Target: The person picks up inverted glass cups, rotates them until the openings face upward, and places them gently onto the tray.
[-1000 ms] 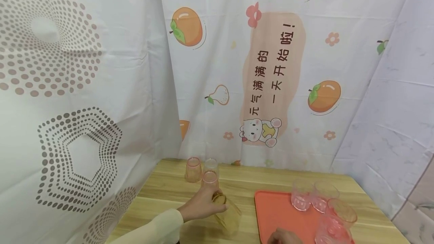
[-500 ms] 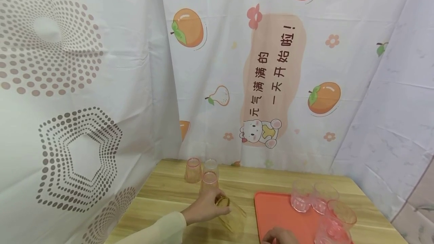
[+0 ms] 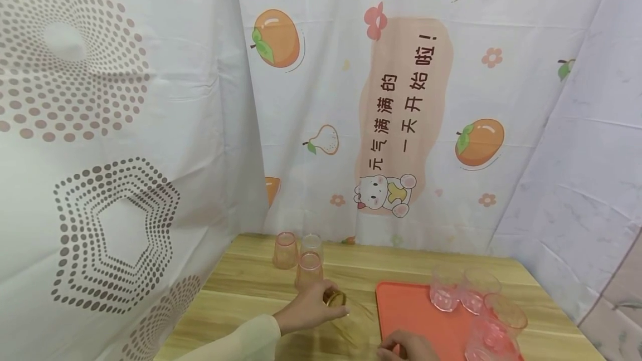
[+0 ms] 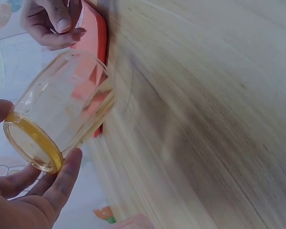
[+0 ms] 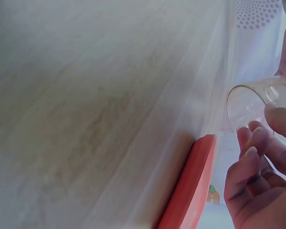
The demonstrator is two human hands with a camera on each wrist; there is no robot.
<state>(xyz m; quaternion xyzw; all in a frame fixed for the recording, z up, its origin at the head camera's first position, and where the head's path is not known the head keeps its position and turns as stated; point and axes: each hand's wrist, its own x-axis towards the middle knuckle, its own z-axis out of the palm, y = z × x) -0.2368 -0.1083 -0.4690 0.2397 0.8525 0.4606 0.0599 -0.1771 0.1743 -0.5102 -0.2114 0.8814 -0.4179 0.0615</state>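
On the wood-grain tbl. (image 3: pixel 236 288), we see, L to R: three tapered, see-thru cups (image 3: pixel 285 252); L hand (image 3: pixel 308 311) pinching a thick-based amber tumbler (image 4: pixel 62 106) by its base, tilted above the wood; R hand (image 3: pixel 410 346), fingers loosely bent, just beside its mouth; smooth red tray (image 3: pixel 416 311) w/ glossy pinkish cups (image 3: pixel 444 297). Vs. 1 sec. ago, tumbler & R hand are closer.

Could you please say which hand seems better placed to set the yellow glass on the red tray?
Probably the right hand: it is by the red tray, near the mouth of the yellow glass, while the left hand grips its base, farther from the tray.
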